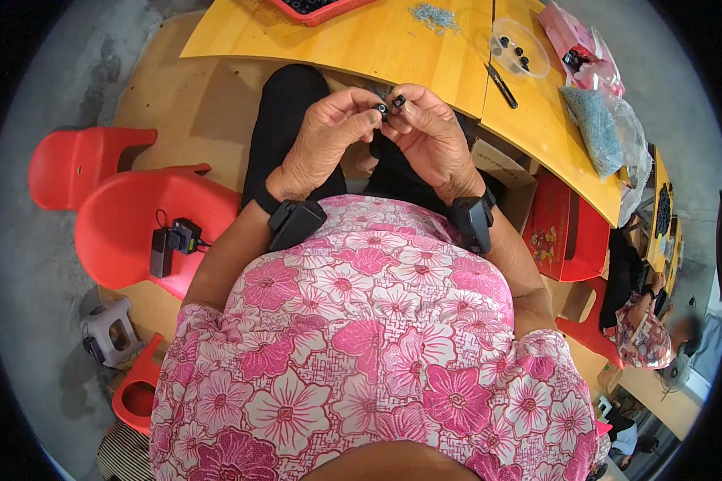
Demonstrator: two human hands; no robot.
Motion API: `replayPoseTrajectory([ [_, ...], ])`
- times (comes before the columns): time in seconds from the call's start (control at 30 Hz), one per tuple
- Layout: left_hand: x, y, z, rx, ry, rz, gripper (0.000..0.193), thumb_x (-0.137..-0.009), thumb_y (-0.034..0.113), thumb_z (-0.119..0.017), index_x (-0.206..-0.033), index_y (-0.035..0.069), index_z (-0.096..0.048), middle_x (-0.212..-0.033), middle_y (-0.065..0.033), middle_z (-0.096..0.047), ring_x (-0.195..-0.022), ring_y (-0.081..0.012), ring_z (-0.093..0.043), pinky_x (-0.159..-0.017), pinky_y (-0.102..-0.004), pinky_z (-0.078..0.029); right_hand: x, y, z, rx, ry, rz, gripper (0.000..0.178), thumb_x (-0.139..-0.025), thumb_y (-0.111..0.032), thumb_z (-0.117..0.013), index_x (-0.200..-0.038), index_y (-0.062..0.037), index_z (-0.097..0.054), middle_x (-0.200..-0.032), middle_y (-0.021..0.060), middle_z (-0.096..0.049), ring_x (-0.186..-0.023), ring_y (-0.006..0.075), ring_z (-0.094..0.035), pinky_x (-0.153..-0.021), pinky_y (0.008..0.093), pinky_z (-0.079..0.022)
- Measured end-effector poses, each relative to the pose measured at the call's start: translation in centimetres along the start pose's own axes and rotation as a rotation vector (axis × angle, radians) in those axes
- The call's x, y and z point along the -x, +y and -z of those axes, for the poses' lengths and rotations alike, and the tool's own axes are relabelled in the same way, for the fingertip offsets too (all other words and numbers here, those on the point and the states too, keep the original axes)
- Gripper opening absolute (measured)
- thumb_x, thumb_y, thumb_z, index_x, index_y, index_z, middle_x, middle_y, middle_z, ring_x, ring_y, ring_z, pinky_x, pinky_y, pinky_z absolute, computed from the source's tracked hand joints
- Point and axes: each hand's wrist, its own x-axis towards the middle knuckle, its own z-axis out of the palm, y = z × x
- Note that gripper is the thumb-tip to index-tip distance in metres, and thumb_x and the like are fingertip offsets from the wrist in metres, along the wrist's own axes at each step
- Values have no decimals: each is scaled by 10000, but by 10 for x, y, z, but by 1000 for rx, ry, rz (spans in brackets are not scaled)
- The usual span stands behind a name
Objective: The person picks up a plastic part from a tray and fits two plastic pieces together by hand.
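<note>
Both hands are raised over my lap, close together just off the near edge of the yellow table [361,48]. Between thumb and fingers, my left hand [330,132] pinches a small black round part [382,111] with a pale ring-shaped centre. A second small black part [399,101] is pinched in my right hand [431,140]. The two parts are held apart by a narrow gap. Their exact kind is too small to make out. Black devices are strapped on both my wrists.
On the table lie a pile of small clear pieces [436,16], a clear round tub [529,40] with several black parts, a black pen-like tool [502,86] and a bag of bluish beads [592,128]. A red basket [321,11] holds black parts. Red chairs [120,232] stand left; another person [646,329] sits right.
</note>
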Motion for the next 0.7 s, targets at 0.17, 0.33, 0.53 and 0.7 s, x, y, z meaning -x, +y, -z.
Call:
replayPoseTrajectory([
  [0.17,0,-1,3,0,33,-26,156,-892,105,-603,-1019,16,-599,-858,7,-588,-747,-55,-528,-681,-182,-449,-2,2,-1,17,-3,-8,206,-893,-91,-597,-1087,-22,-605,-838,24,-589,-741,117,-538,-750,276,-473],
  [0.33,0,-4,5,-19,30,-39,155,-887,90,-608,-1020,10,-600,-868,0,-600,-751,-57,-538,-679,-186,-456,-3,0,-5,56,6,-19,211,-892,-96,-599,-1089,-22,-604,-847,22,-593,-738,115,-536,-746,271,-475],
  [0.53,1,0,2,-141,30,-68,147,-888,95,-610,-1007,8,-605,-843,0,-608,-724,-50,-532,-657,-185,-456,-1,0,-6,68,28,-23,203,-889,-92,-602,-1080,-22,-611,-853,21,-603,-739,115,-550,-730,270,-481],
  [0.7,0,0,2,-180,42,-66,141,-887,100,-614,-992,7,-607,-831,5,-605,-716,-45,-527,-643,-183,-456,-2,0,-6,78,10,-22,206,-885,-87,-607,-1080,-22,-611,-874,29,-620,-751,118,-567,-730,264,-489],
])
